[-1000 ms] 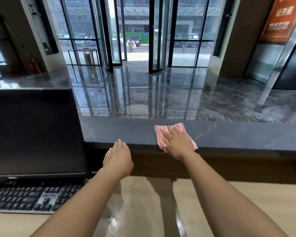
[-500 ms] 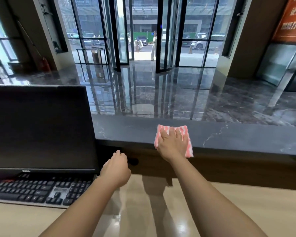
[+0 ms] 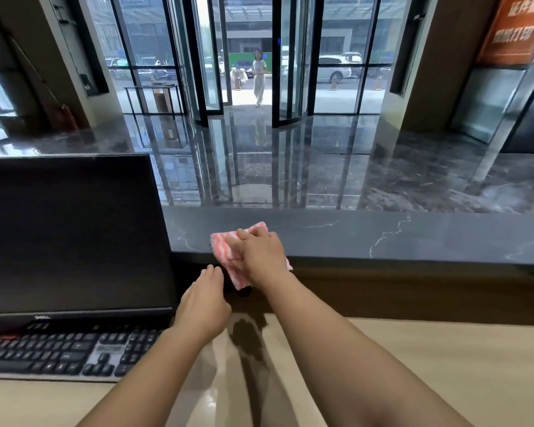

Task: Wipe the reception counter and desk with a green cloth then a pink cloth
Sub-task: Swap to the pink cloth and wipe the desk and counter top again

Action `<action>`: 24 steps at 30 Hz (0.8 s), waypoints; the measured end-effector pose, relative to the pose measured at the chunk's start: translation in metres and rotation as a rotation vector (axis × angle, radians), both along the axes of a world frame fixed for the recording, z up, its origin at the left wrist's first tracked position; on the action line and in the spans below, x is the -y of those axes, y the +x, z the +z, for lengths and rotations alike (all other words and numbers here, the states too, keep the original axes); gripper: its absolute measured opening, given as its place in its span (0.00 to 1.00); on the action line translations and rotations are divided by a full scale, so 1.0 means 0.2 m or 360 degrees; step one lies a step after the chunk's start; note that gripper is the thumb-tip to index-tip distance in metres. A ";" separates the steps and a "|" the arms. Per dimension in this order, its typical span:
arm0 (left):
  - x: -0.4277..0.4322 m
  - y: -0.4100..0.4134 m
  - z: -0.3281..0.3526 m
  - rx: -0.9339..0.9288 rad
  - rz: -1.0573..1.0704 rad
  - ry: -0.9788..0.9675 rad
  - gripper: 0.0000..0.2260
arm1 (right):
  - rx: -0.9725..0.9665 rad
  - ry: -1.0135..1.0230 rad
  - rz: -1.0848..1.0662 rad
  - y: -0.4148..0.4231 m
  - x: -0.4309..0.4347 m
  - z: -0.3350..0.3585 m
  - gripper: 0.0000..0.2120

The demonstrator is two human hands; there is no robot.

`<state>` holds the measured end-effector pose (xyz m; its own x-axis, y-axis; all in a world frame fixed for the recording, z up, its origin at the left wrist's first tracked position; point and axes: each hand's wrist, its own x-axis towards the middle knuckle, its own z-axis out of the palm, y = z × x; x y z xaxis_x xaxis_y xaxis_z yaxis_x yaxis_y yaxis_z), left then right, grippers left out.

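Observation:
A pink and white striped cloth (image 3: 225, 245) lies on the near edge of the dark marble reception counter (image 3: 383, 238), its lower part hanging over the front. My right hand (image 3: 259, 257) lies flat on top of it, fingers pointing left, pressing it to the counter. My left hand (image 3: 204, 303) hovers below the counter edge, above the beige desk (image 3: 444, 365), fingers loosely extended, holding nothing. No green cloth is in view.
A black monitor (image 3: 71, 232) stands at the left on the desk with a black keyboard (image 3: 59, 352) in front of it. Beyond the counter lies a glossy lobby floor and glass doors, where a person (image 3: 259, 78) is walking in.
My right hand has slid the pink cloth left along the counter edge and turned sideways. My left hand has dropped from the counter edge to just below it. The view has shifted right.

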<state>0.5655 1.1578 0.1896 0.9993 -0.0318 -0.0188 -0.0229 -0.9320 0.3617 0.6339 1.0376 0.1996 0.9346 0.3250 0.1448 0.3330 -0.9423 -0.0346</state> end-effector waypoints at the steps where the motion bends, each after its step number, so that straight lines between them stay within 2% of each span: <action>1: 0.02 0.00 0.01 -0.0023 -0.0016 0.0017 0.18 | 0.0006 0.0015 -0.0009 0.00 0.04 0.01 0.27; 5: 0.13 -0.03 0.01 -0.0050 -0.0089 0.0046 0.20 | -0.0081 0.0057 -0.0055 -0.07 0.21 0.04 0.22; 13: 0.47 -0.07 0.03 0.0095 -0.0228 0.0067 0.19 | -0.0013 0.0115 -0.0129 -0.18 0.58 0.01 0.23; 18: 0.70 -0.11 0.05 0.0177 -0.0269 0.0085 0.19 | -0.0058 0.0221 -0.0172 -0.21 0.85 -0.02 0.21; 24: 1.04 -0.16 0.10 0.0297 -0.0295 0.0030 0.18 | -0.0094 0.0251 -0.0150 -0.27 1.21 -0.01 0.24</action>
<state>0.5333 0.9507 0.2090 0.9627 -0.2160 0.1628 -0.2585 -0.9122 0.3180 0.5792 0.7954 0.1985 0.9682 0.2131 0.1310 0.2365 -0.9505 -0.2015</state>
